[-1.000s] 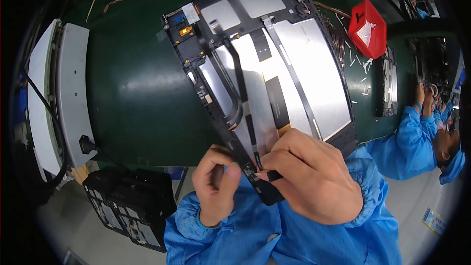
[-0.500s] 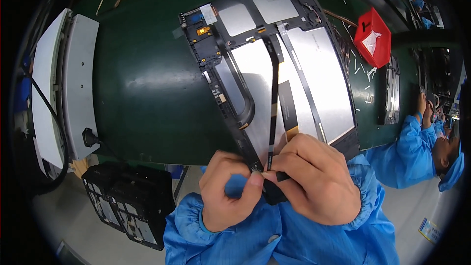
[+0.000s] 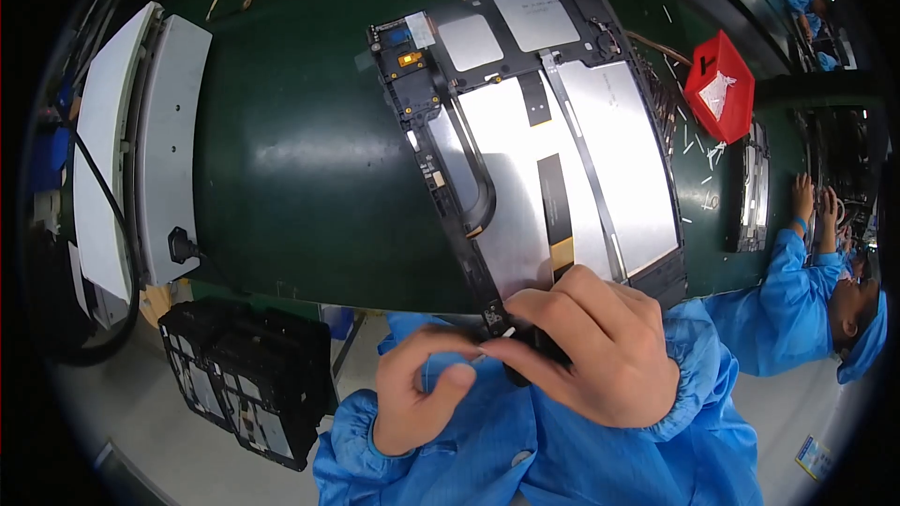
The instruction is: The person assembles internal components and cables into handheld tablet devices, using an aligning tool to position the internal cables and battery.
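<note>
An opened tablet-like device (image 3: 506, 159), with silvery metal plates in a black frame, lies tilted on the green table with its near end over the edge. My right hand (image 3: 600, 347) is at that near end, fingers curled over the frame and thumb stretched left. Something dark shows beneath its fingers, but its kind is hidden. A tiny white piece (image 3: 509, 332) sits by the frame corner near the right thumb. My left hand (image 3: 417, 394) is just off the corner, thumb and forefinger apart, the forefinger's tip meeting the right thumb's tip; nothing clear is in it.
A red bin (image 3: 736, 84) with white slips stands at the right, more slips scattered below it. Beyond is another slim device (image 3: 750, 187). A white box-like unit (image 3: 169, 150) with a black plug stands left. Black frames (image 3: 244, 375) are stacked below. A co-worker (image 3: 797, 319) sits right.
The long black strip that ran down the device to my fingers no longer shows along it. My left thumb has parted from the corner, and the left hand has drawn slightly down and left.
</note>
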### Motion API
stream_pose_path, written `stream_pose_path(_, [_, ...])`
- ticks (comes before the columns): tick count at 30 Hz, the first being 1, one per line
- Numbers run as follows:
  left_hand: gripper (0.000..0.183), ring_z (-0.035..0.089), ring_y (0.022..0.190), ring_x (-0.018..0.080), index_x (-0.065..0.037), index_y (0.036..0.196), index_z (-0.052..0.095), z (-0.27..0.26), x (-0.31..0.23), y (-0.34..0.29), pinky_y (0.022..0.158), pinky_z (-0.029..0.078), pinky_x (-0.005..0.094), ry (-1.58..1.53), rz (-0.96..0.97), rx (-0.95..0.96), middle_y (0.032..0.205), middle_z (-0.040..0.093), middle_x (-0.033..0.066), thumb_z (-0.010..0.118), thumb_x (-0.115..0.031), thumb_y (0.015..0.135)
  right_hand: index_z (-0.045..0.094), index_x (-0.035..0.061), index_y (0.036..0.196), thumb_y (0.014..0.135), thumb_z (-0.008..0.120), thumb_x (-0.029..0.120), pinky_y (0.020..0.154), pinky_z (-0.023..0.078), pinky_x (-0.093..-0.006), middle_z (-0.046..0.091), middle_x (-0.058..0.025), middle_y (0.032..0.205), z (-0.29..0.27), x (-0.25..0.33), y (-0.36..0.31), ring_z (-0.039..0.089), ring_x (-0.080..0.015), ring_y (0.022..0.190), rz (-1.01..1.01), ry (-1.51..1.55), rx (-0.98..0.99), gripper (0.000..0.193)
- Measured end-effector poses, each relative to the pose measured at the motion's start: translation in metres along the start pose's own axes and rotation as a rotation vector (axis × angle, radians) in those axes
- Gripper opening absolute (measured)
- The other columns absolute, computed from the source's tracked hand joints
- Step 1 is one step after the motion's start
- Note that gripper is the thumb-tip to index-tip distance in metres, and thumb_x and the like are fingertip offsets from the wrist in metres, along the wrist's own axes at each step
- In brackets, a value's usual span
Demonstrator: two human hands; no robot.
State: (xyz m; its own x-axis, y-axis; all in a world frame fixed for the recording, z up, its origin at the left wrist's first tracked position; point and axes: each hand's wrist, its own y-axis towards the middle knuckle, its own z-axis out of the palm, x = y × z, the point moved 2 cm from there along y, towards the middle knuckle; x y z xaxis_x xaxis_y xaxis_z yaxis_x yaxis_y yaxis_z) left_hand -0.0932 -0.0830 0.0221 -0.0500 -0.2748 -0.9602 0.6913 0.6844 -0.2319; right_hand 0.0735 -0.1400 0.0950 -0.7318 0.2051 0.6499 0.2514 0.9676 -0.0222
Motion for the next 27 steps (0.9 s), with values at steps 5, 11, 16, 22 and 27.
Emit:
stream_pose_path(5, [0.017,0.065,0.078,0.0181,0.002,0.093,0.066,0.006,-0.017,-0.008,0.076,0.048,0.028,0.112,-0.087,-0.027,0.088,0.068,0.0119,0.072,-0.006,0.079,0.069,0.0003,0.086,0.072,0.077,0.012,0.05,0.047,-0.0234,0.059,-0.0069,0.078,0.005,-0.007,-0.006,0.061,-0.0169,0.059,-0.161,0.298,-0.153,0.02])
stream_pose_path(11, [0.016,0.064,0.072,0.0176,0.002,0.089,0.068,0.014,-0.026,0.007,0.076,0.046,0.0311,0.131,0.152,0.024,0.077,0.068,0.0107,0.074,0.0,0.074,0.068,-0.0006,0.093,0.072,0.075,0.008,0.053,0.049,-0.0251,0.064,-0.0126,0.081,-0.006,-0.009,-0.013,0.065,-0.0201,0.062,-0.239,0.624,-0.063,0.023])
stream_pose_path(16, [0.018,0.059,0.065,0.0191,0.003,0.093,0.069,0.021,-0.031,0.01,0.071,0.043,0.0335,0.048,0.225,0.007,0.077,0.068,0.0124,0.072,-0.002,0.076,0.066,-0.0003,0.096,0.072,0.072,0.005,0.052,0.047,-0.0281,0.058,-0.0082,0.074,-0.005,-0.021,-0.011,0.058,-0.0196,0.057,-0.206,0.609,-0.099,0.025])
stream_pose_path(22, [0.029,0.06,0.068,0.024,0.009,0.107,0.063,0.02,-0.038,0.003,0.07,0.046,0.0341,0.119,0.31,0.065,0.082,0.068,0.0179,0.062,-0.01,0.086,0.071,0.0034,0.092,0.072,0.069,0.01,0.045,0.042,-0.0222,0.066,-0.0072,0.08,-0.014,-0.018,-0.015,0.06,-0.0135,0.056,-0.435,0.175,-0.238,0.021])
stream_pose_path(27, [0.023,0.066,0.088,0.0272,-0.001,0.1,0.064,0.014,-0.041,0.003,0.085,0.048,0.0384,0.535,0.507,-0.252,0.08,0.068,0.0117,0.067,-0.01,0.08,0.07,0.0053,0.092,0.073,0.066,0.011,0.046,0.039,-0.0213,0.064,-0.007,0.086,-0.006,-0.022,-0.019,0.057,-0.0123,0.053,-0.515,0.156,-0.189,0.02])
